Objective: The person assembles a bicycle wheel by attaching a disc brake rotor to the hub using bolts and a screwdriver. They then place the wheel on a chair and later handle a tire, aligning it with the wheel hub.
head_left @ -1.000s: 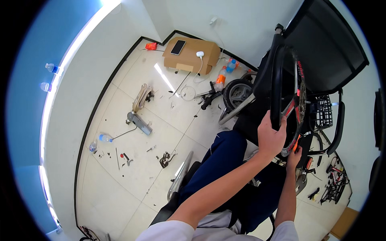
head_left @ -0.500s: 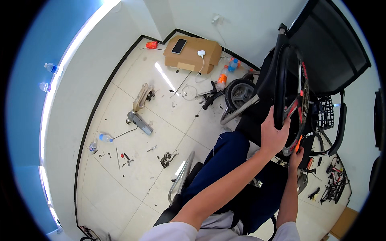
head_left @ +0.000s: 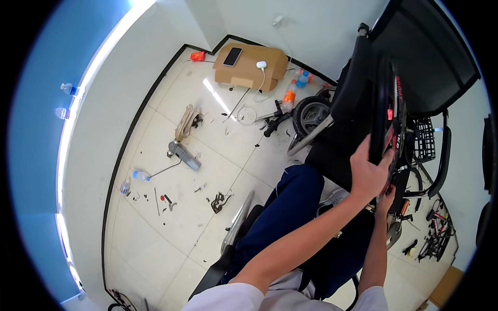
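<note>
A small wheel [head_left: 380,103] with a black tyre and red-and-black rim stands nearly edge-on to me, in front of a black mesh chair. My left hand [head_left: 367,173] grips its near side, fingers on the tyre and thumb toward the rim. Lower down, my right hand [head_left: 384,201] is closed at the wheel's bottom edge. Its fingertips are partly behind the wheel, and I cannot make out what they hold. My legs in blue trousers [head_left: 290,199] are beneath my forearms.
A cardboard box [head_left: 249,65] carries a phone [head_left: 232,57]. On the tiled floor lie a grey electric tool [head_left: 185,156], a wrench [head_left: 187,122], a chain [head_left: 220,202] and bottles. Another wheel [head_left: 313,116] is by the black chair [head_left: 430,57]. Loose parts [head_left: 436,230] lie at right.
The wheel has turned more edge-on and shifted slightly right, with my left hand moving along. The orange item at my right hand has gone out of sight.
</note>
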Available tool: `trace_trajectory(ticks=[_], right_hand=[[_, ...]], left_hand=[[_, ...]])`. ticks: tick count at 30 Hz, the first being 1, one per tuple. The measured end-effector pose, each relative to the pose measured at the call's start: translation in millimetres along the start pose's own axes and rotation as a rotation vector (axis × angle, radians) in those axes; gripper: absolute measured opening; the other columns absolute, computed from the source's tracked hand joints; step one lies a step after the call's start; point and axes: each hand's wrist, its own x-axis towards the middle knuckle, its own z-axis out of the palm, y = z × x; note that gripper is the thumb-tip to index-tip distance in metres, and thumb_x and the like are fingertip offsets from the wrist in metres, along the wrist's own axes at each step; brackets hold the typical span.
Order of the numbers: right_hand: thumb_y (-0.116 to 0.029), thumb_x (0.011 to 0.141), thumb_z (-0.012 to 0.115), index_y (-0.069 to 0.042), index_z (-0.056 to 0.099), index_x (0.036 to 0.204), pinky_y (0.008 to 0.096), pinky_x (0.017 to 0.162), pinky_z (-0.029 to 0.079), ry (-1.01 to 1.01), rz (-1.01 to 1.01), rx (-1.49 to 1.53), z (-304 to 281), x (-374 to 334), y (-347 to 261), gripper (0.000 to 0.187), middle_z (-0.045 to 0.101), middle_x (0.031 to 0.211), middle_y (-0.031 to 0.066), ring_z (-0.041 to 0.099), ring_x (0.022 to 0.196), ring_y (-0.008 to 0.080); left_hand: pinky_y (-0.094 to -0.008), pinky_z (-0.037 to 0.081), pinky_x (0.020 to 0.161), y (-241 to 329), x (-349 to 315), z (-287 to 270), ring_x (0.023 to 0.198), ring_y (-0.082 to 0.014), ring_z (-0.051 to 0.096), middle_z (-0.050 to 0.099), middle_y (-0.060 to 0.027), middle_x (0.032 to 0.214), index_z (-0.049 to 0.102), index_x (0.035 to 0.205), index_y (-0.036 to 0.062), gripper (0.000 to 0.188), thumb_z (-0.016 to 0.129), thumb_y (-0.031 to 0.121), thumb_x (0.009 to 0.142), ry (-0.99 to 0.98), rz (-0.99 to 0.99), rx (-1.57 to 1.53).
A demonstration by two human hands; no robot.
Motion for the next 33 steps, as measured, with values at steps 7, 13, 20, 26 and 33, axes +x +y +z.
trace_trajectory(ticks=[7,13,20,26,33], right_hand=[[-0.036,0.08,0.08,-0.004,0.06,0.11,0.0392,0.071,0.054,0.134,0.085,-0.105,9.0,-7.6,-11.0,0.047,0.07,0.087,0.0127,0.069,0.077,0.0247],[-0.037,0.081,0.078,-0.002,0.06,0.104,0.0413,0.067,0.054,0.137,0.167,-0.059,1.8,-10.7,-59.9,0.046,0.069,0.079,0.0175,0.07,0.074,0.0352],[-0.028,0.085,0.073,0.002,0.061,0.102,0.0354,0.061,0.051,0.111,0.075,0.108,-7.2,-27.9,-85.3,0.037,0.064,0.07,0.0172,0.066,0.062,0.028],[-0.036,0.084,0.074,-0.005,0.059,0.112,0.0442,0.065,0.056,-0.119,-0.067,-0.075,1.5,-38.1,-98.3,0.044,0.07,0.08,0.017,0.07,0.073,0.0365],[-0.042,0.081,0.075,-0.007,0.06,0.112,0.0409,0.067,0.056,-0.275,-0.072,-0.059,1.0,-37.0,-107.0,0.049,0.069,0.077,0.013,0.07,0.073,0.0323]], left_hand=[[-0.0408,0.065,0.075,64.9,11.1,-10.1,0.1,-0.029,0.067,0.06,-0.0187,0.118,0.052,0.13,-0.003,0.046,0.066,-0.003,0.087,-0.062,-0.114,-0.03],[-0.0407,0.066,0.069,120.2,18.4,-6.4,0.105,-0.0342,0.067,0.06,-0.0283,0.121,0.048,0.133,-0.0076,0.047,0.057,-0.005,0.087,-0.139,0.173,0.12],[-0.0351,0.066,0.067,148.5,8.1,7.0,0.102,-0.0337,0.069,0.061,-0.0307,0.12,0.049,0.131,-0.012,0.045,0.058,0.001,0.089,-0.118,0.351,0.456],[-0.0319,0.065,0.064,118.9,-4.3,28.4,0.096,-0.0271,0.071,0.066,-0.0215,0.116,0.057,0.125,-0.0094,0.037,0.064,0.005,0.092,-0.129,0.333,0.714],[-0.0322,0.064,0.065,100.2,-12.2,53.0,0.095,-0.0249,0.071,0.069,-0.0196,0.109,0.062,0.123,-0.0073,0.036,0.067,0.012,0.093,-0.237,0.363,0.919]])
